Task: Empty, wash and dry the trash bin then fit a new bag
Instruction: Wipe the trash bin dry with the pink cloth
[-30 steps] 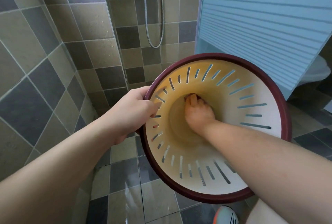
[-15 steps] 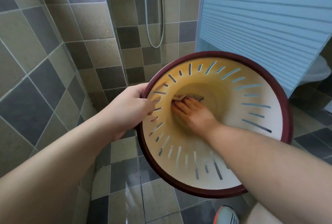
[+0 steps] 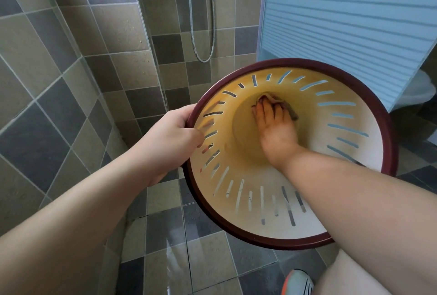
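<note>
Two tiled walls (image 3: 71, 63) and a tiled floor (image 3: 208, 257) frame the scene, with a pale blue slatted panel (image 3: 350, 15) at upper right and a shower hose (image 3: 205, 34) looping down the far wall. Trash bin (image 3: 369, 200), cream inside with a dark red rim and slotted sides, held off the floor and tilted so its mouth faces the camera. Left hand (image 3: 172, 138) grips the rim on the bin's left edge, thumb on the outside, fingers curled over the lip. Right hand (image 3: 274, 124) reaches deep inside, fingers fairly straight, pressing a small brownish cloth (image 3: 276, 100) against the bin's bottom. Most of the cloth is covered by the fingers; only its far edge and right side show. Bin's outer wall is out of sight. A shoe (image 3: 298, 283) is cut off at the lower frame edge; a white fixture (image 3: 423, 86) is partly hidden behind the panel.
</note>
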